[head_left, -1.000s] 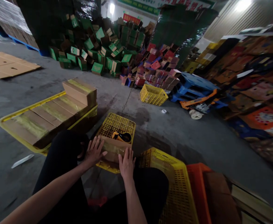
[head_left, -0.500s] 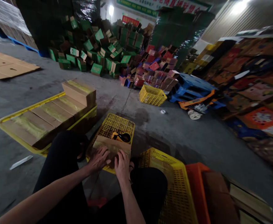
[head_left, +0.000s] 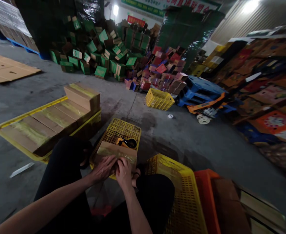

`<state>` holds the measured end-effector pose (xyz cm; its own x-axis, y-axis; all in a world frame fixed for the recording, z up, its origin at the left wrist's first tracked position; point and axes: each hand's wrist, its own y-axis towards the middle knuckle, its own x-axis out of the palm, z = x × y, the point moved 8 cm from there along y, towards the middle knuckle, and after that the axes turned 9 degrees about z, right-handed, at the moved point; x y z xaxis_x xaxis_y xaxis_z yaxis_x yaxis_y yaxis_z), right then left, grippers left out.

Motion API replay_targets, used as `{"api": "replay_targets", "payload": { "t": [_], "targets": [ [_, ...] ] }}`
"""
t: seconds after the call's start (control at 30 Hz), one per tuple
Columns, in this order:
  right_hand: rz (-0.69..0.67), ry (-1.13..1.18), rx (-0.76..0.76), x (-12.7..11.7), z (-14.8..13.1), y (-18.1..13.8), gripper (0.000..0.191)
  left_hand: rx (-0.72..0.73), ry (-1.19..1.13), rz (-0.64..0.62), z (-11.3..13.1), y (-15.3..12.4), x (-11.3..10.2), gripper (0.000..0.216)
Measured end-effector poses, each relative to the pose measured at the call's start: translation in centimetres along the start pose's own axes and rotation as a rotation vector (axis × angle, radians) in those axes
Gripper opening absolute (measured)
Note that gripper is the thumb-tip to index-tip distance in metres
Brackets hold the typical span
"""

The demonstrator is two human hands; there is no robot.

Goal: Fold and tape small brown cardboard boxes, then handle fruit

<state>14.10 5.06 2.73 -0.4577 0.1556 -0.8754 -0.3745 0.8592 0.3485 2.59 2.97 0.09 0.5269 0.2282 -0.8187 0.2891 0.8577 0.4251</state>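
Note:
A small brown cardboard box (head_left: 113,151) with shiny tape on top rests on an upturned yellow crate (head_left: 123,130) between my knees. My left hand (head_left: 104,168) and my right hand (head_left: 124,173) meet at the box's near side, fingers curled against it. A yellow and black tape dispenser (head_left: 127,143) lies on the crate just behind the box.
A yellow tray (head_left: 23,148) of taped cardboard boxes (head_left: 81,96) lies to the left. A yellow crate (head_left: 182,195) and an orange crate (head_left: 206,198) stand at my right. Heaps of green boxes (head_left: 101,55) and red boxes (head_left: 164,71), a yellow basket (head_left: 159,99) and blue pallets (head_left: 203,87) lie beyond.
Both hands slid from flat on the box's top down to its near side and drew together, fingers curling in. The box tilted slightly toward me.

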Motion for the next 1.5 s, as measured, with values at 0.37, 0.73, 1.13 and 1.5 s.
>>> {"api": "replay_targets", "payload": {
  "t": [0.37,0.73,1.13,1.5],
  "targets": [
    [-0.055,-0.219,0.090,2.2,2.7,-0.3,0.062,-0.145,0.322,0.009,-3.5,-0.2,1.1,0.079],
    [-0.194,-0.331,0.414,0.9,6.3,-0.5,0.066,-0.326,0.353,0.043,-6.5,-0.4,0.3,0.072],
    [0.003,-0.327,0.286,0.5,5.5,-1.9,0.057,-0.191,0.219,0.057,-4.3,-0.1,-0.3,0.071],
    [0.075,-0.183,0.153,-1.8,1.9,-0.8,0.027,-0.038,-0.050,0.013,-1.4,1.0,-1.5,0.034]
  ]
}}
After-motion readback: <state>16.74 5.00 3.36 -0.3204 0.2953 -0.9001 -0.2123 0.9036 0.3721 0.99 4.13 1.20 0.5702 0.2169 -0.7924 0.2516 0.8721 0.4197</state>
